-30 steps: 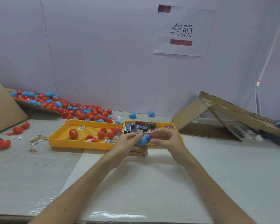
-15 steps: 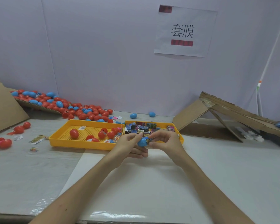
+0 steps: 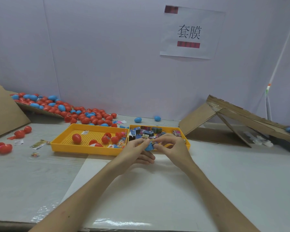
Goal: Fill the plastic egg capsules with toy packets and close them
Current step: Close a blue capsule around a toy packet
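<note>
1. The blue egg capsule [image 3: 148, 147] is a small, glossy plastic shell. Only part of it shows between your fingers.
2. Your left hand [image 3: 134, 152] has its grip clamped on the capsule, thumb and fingers curled round it.
3. Your right hand [image 3: 173, 148] pinches a small toy packet [image 3: 153, 142] right at the capsule's upper edge.
4. The capsule is held above the desk [image 3: 157, 190], just in front of the right yellow tray [image 3: 187, 144] — the one holding loose packets.
</note>
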{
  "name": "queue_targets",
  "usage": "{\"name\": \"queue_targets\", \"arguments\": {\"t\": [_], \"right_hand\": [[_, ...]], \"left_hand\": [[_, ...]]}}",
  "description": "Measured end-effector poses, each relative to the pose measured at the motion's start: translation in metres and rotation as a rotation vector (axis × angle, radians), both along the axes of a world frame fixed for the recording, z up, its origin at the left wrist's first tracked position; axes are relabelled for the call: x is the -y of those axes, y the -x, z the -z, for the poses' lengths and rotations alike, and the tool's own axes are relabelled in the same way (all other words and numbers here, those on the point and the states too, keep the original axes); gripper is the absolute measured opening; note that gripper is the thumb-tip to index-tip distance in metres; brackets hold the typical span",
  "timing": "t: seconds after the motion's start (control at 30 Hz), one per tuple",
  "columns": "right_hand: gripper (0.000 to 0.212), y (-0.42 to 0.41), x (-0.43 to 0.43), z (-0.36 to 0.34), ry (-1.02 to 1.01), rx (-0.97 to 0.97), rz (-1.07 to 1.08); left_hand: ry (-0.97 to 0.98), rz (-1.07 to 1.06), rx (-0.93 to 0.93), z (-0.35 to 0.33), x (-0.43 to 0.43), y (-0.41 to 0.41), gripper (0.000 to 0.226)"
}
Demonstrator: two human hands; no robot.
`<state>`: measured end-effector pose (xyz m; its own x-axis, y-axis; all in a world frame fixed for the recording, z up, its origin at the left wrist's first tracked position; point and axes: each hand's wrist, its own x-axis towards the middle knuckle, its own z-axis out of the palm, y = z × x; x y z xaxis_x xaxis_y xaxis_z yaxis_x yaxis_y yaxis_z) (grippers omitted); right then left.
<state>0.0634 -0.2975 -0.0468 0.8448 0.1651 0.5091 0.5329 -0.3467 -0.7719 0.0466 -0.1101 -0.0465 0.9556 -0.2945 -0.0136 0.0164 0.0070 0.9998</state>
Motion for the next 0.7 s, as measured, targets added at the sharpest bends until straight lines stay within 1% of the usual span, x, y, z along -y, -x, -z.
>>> {"name": "queue_targets", "arguments": {"t": [0.1, 0.27, 0.43, 0.6, 0.7], "right_hand": [[0.016, -0.0006, 0.0014, -0.0003, -0.006, 0.051, 0.039], [0.013, -0.0015, 0.0016, 0.0003, 0.037, 0.096, 0.068], [0.018, -0.0010, 0.0006, 0.0013, 0.028, 0.093, 0.082], [0.011, -0.0013, 0.0009, 0.0007, 0.059, 0.160, 0.089], [0.011, -0.0017, 0.0011, 0.0009, 0.082, 0.187, 0.089]], "left_hand": [[0.026, 0.043, 0.010, -0.0007, -0.0009, 0.0002, 0.026], [-0.016, 0.017, 0.089, 0.0014, 0.0014, 0.0007, 0.029], [-0.021, -0.009, 0.137, 0.0016, 0.0007, -0.0002, 0.034], [-0.020, 0.004, 0.144, 0.0013, -0.0004, -0.0013, 0.030], [-0.019, 0.013, 0.143, 0.0011, -0.0005, -0.0020, 0.026]]}}
